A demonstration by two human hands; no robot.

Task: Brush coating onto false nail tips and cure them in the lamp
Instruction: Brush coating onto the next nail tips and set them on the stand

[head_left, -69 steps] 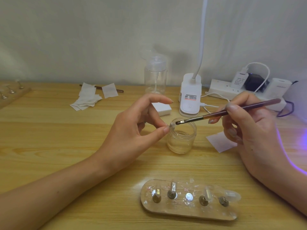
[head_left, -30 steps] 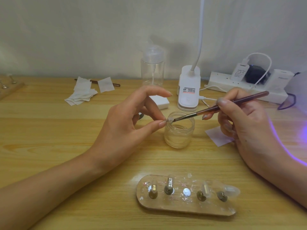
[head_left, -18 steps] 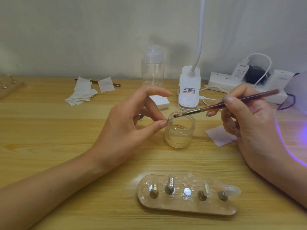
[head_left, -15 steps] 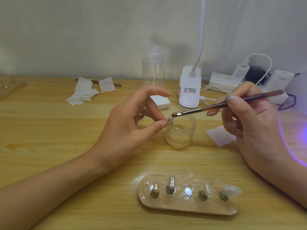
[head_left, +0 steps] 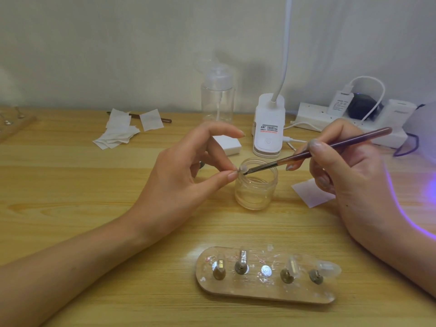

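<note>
My left hand point(head_left: 181, 175) pinches a small clear nail tip point(head_left: 243, 169) between thumb and a finger, just over the rim of a small glass jar point(head_left: 256, 187). My right hand point(head_left: 349, 171) holds a thin brown brush point(head_left: 330, 145) like a pen, and its bristle end touches the nail tip. Near the front edge lies a clear oval holder point(head_left: 264, 290) with several metal stands; some carry clear nail tips. Purple light from the curing lamp point(head_left: 424, 128) glows at the far right edge.
A clear pump bottle point(head_left: 218, 95), a white clip lamp base point(head_left: 267, 128) and a white power strip point(head_left: 349, 121) stand along the back. White wipes point(head_left: 122, 131) lie back left, one wipe point(head_left: 311, 193) right of the jar, a white block point(head_left: 227, 145) behind my left hand.
The brush tip made small strokes back and forth over the pinched nail tip. My left hand stayed in place over the jar. The view shifted slightly.
</note>
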